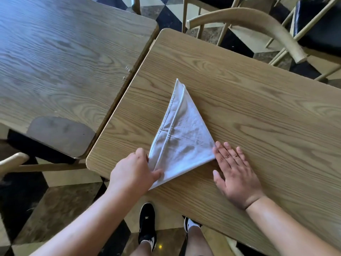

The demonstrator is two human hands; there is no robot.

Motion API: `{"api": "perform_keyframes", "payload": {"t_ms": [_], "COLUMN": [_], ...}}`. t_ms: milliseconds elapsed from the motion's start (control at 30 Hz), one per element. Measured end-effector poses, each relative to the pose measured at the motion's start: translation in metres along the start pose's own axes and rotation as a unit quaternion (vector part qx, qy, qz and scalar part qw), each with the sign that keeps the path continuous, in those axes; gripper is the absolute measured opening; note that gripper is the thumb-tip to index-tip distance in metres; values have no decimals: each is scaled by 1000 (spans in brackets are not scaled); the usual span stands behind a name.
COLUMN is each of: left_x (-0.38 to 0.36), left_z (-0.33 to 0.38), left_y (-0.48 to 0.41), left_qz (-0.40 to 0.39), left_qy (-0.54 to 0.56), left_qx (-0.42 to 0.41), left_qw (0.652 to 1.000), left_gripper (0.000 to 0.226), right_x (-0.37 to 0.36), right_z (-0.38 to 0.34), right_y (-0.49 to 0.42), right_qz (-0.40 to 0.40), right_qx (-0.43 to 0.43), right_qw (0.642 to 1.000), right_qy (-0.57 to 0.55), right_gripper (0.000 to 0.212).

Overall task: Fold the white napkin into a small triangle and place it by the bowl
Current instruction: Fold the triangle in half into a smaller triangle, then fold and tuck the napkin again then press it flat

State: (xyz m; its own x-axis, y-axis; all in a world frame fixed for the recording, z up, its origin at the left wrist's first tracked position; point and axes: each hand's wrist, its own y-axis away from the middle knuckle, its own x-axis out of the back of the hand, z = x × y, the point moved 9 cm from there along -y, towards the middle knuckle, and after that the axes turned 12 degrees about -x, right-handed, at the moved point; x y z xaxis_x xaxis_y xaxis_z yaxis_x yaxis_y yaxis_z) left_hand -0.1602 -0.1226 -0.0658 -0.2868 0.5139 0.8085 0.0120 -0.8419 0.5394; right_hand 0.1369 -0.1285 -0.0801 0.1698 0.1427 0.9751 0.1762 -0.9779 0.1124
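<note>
Adjoining the bench (258, 100) at left, a second table (64, 52) is noted; chairs (258, 24) stand beyond. White napkin (181, 137), creased, is laid as a triangle near the edge. Left hand (132, 172) fingers pinch its near-left corner; right hand (234, 174) lies flat, fingers together, touching the right corner.

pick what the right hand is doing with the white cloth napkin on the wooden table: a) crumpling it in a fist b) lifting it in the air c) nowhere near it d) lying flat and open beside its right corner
d: the right hand lies flat, fingers spread, on the wooden table at the right corner of the white cloth napkin, which is a triangle flat on the table.
</note>
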Motion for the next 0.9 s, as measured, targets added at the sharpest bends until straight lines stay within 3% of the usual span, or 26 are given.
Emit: {"api": "perform_keyframes", "payload": {"t_ms": [100, 167, 267, 400, 500, 567, 600, 667, 700, 800, 900], "left_x": [-5, -11, -24, -49, -61, -60, -52, -22, -3, 31, 34], "left_z": [0, 3, 8, 22, 29, 23, 15, 0, -3, 6, 12], "left_y": [3, 4, 10, 22, 31, 28, 22, 5, 0, -12, -37], "left_qz": [-27, -46, -84, -138, -185, -186, -159, -49, 28, 180, 162], "left_qy": [-9, 6, 119, 419, 461, 427, 370, 171, 78, -7, -4], "left_qx": [-8, -20, -10, 39, 40, 35, 26, -14, -40, -120, -140], "left_qw": [1000, 999, 989, 897, 867, 884, 915, 984, 996, 976, 977], "left_gripper": [46, 40, 36, 27, 26, 36, 43, 52, 52, 79, 108], "right_x": [7, 7, -2, -11, 2, 9, 11, 14, 16, 19, 20], "right_z": [-21, -49, -92, -119, -117, -111, -110, -110, -111, -110, -110], "right_y": [3, 12, 28, 32, 26, 23, 23, 25, 27, 30, 29], "right_qz": [33, 41, 13, -11, 35, 44, 41, 30, 23, 7, -7], "right_qx": [-9, 36, 108, 113, 85, 77, 84, 108, 120, 133, 140], "right_qw": [999, 998, 994, 994, 995, 994, 992, 990, 989, 988, 988], "right_qy": [-21, -26, -8, -2, -31, -68, -81, -85, -80, -74, -73], "right_gripper": [65, 65, 71, 69, 50, 46, 44, 41, 40, 35, 32]}}
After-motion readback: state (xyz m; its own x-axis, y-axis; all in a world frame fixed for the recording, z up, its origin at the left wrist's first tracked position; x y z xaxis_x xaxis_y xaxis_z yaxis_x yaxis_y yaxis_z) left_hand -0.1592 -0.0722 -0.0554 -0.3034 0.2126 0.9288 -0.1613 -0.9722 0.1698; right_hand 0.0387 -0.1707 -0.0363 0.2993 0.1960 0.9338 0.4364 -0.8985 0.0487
